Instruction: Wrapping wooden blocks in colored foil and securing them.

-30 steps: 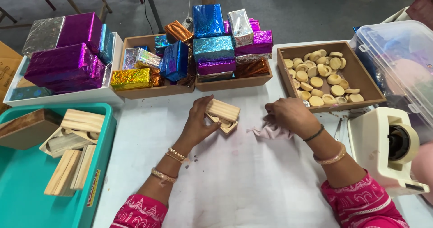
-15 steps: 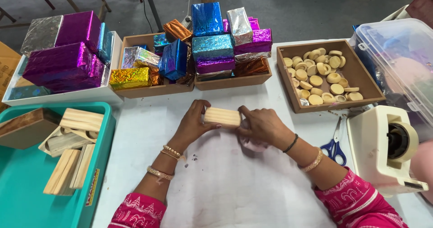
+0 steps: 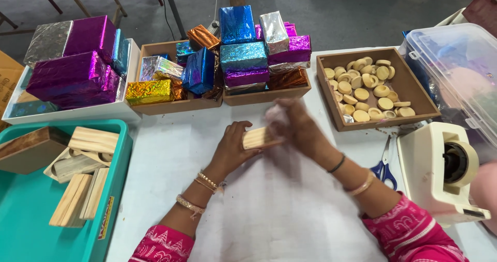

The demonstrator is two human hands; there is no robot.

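the bare wooden block (image 3: pixel 259 136) sits lifted just above the white surface (image 3: pixel 171 153), pinched at its end by the left hand (image 3: pixel 233 147). the right hand (image 3: pixel 296 125) meets its other end, too blurred to tell its fingers' grip. foil-wrapped boxes (image 3: pixel 243 57) fill the trays behind; this block looks unwrapped, more waiting in the teal bin (image 3: pixel 31 210).

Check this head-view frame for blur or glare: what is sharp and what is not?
Head view: the right hand is smeared by motion blur; the left hand and the wooden block it grips are fairly sharp; the foil-wrapped boxes throw bright glints; the clear plastic bin looks hazy.
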